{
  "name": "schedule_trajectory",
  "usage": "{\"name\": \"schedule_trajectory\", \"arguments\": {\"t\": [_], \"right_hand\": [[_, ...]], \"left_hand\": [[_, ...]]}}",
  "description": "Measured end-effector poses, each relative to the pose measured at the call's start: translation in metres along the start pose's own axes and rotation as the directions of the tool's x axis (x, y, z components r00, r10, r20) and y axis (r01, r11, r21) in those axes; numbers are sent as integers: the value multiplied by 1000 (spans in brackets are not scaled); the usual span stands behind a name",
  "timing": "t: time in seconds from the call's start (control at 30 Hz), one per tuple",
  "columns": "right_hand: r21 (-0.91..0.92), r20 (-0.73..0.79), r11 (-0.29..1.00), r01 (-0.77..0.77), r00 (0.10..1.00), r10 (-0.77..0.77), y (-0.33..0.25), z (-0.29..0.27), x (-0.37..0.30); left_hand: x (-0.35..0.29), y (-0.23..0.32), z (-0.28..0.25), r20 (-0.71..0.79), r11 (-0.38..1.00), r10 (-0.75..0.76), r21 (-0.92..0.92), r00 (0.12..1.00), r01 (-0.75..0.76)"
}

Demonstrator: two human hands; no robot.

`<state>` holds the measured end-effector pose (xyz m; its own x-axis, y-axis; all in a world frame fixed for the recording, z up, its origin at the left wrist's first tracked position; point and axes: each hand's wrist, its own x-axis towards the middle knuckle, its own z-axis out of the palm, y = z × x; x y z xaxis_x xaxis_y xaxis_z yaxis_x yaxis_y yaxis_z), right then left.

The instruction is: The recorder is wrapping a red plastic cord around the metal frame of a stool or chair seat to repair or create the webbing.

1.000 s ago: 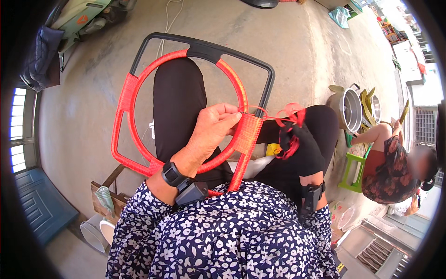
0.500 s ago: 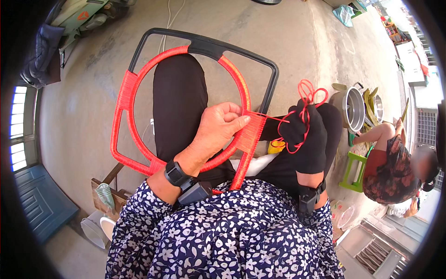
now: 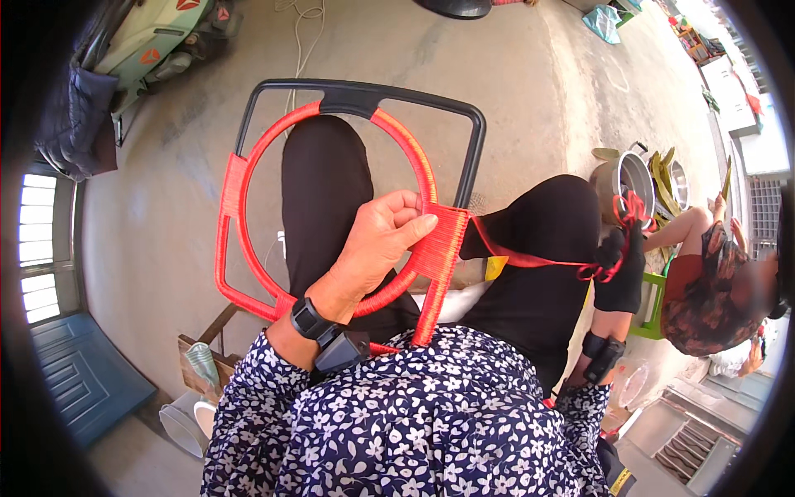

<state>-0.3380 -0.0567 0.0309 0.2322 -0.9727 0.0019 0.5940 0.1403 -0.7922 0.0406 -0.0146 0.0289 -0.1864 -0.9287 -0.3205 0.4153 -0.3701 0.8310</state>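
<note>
A black frame (image 3: 474,157), a round ring inside a squarish outer bar, rests across my thighs. Red cord is wound closely over much of it; the far bar and one far join are bare black. My bare left hand (image 3: 373,240) pinches the ring's right side, thumb on the wide wound red band (image 3: 443,240). From that band's far corner the loose red cord (image 3: 530,260) stretches over my right thigh. Out beyond my right knee, my right hand (image 3: 621,269), in a black glove, is closed around the bunched cord, with loops sticking out above it.
At the right sit a metal pot (image 3: 623,184) and a person in dark flowered clothes (image 3: 712,298) on a green stool (image 3: 652,311). A wooden bench (image 3: 195,364) and a pale bucket (image 3: 180,422) stand at lower left. A pale cable (image 3: 306,50) lies on the floor ahead.
My right hand has swung right, away from the frame, drawing out a longer, straighter stretch of cord. My left hand keeps its hold on the ring. The view has shifted slightly.
</note>
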Motion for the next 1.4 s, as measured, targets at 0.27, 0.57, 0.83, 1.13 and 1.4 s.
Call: {"name": "schedule_trajectory", "arguments": {"t": [0.27, 0.57, 0.83, 1.13, 1.4], "right_hand": [[-515, -68, 854, -77, 996, 49, 23, 101, -30], [-821, 357, 571, 13, 792, 495, 21, 206, -9], [-759, 400, 641, -113, 696, 597, 40, 187, -11], [-588, 444, 725, -358, 607, 659, 49, 175, -11], [-486, 225, 874, -5, 965, 131, 48, 164, 3]], "left_hand": [[-33, 49, -23, -101, 966, 151, -198, 983, -169], [-97, 63, -66, -7, 868, 176, -471, 984, -159], [-104, 50, -68, 140, 763, 261, -635, 955, -116], [-110, 43, -89, 99, 661, 376, -726, 921, -192], [-90, 45, -65, 119, 695, 312, -704, 943, -142]]}}
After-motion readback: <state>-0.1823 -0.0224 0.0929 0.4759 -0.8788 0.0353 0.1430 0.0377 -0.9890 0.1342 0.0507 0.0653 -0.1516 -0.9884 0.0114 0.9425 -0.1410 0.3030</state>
